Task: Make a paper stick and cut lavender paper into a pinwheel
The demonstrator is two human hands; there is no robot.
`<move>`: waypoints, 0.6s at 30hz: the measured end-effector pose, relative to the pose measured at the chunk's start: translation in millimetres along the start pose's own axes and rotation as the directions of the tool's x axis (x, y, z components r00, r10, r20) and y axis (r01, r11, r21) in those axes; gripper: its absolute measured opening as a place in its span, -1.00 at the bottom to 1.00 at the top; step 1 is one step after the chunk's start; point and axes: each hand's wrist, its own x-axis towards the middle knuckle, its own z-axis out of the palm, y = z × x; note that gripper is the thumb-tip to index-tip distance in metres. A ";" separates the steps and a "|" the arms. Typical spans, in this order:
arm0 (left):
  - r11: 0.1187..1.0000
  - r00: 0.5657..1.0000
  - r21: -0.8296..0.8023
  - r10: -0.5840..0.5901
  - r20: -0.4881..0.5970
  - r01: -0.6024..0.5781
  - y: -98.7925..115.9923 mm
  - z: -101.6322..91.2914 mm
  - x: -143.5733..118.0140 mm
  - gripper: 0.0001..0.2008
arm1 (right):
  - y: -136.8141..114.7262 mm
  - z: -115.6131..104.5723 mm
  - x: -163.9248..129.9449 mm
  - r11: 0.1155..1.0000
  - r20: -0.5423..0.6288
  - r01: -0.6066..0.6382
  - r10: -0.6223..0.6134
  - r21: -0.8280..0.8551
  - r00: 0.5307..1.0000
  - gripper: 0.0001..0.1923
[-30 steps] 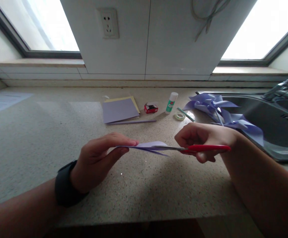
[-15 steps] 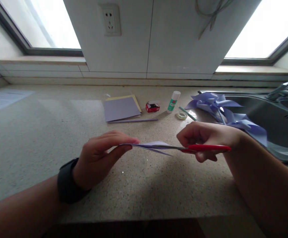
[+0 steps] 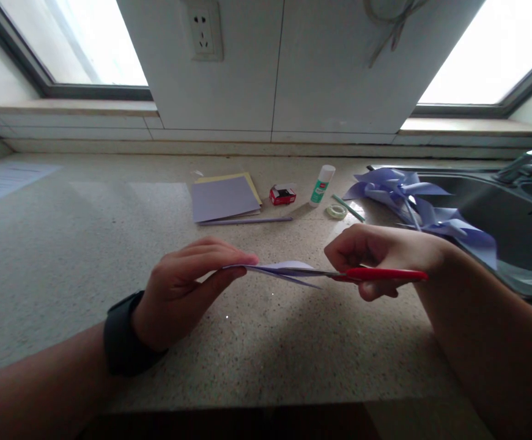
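Count: one folded lilac paper sheet (image 3: 279, 271), held edge-on above the worktop between the two hands. The left hand (image 3: 181, 293), a black band at its wrist, pinches the sheet's left end between thumb and fingers. The right hand (image 3: 376, 256) is closed through the handles of one pair of red-handled scissors (image 3: 376, 274), blades lying into the sheet's right side.

Far centre, on the worktop: one small stack of lilac and yellow paper (image 3: 224, 197), one thin lilac stick (image 3: 246, 220) just in front of it, one small red box (image 3: 282, 195), one white glue stick with green label (image 3: 321, 184), one roll of clear tape (image 3: 336, 211). Far right: lilac paper pinwheels (image 3: 413, 201), count unclear, lying at the rim of a steel sink (image 3: 523, 244).

Surface: speckled beige stone worktop (image 3: 77, 244), below a tiled wall with one white socket (image 3: 204, 33) between two windows.

The near edge runs below the forearms. The left half of the worktop lies open.
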 end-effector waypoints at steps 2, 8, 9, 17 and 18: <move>1.000 1.000 0.000 0.006 -0.001 -0.006 -0.3 -0.1 0.1 -0.76 | -0.6 0.1 -0.1 1.000 -0.009 0.000 0.000 0.004 1.000 -0.59; 1.000 1.000 -0.004 0.016 -0.003 -0.016 0.8 0.6 1.9 -0.77 | -0.1 -0.2 -1.0 1.000 -0.039 -0.003 0.004 0.010 0.999 -0.63; 1.000 1.000 -0.001 0.025 0.003 -0.025 1.4 0.7 2.6 -0.76 | -0.2 0.2 -1.0 1.000 -0.043 -0.003 0.004 0.013 0.999 -0.63; 0.995 0.995 0.043 0.091 0.029 -0.092 6.2 0.3 7.5 -0.79 | -2.8 3.7 0.5 0.998 -0.041 -0.016 0.014 -0.061 0.999 -0.60; 0.995 0.995 0.045 0.093 0.029 -0.094 6.1 0.2 7.6 -0.80 | -2.9 3.6 0.7 0.998 -0.039 -0.015 0.013 -0.065 0.999 -0.59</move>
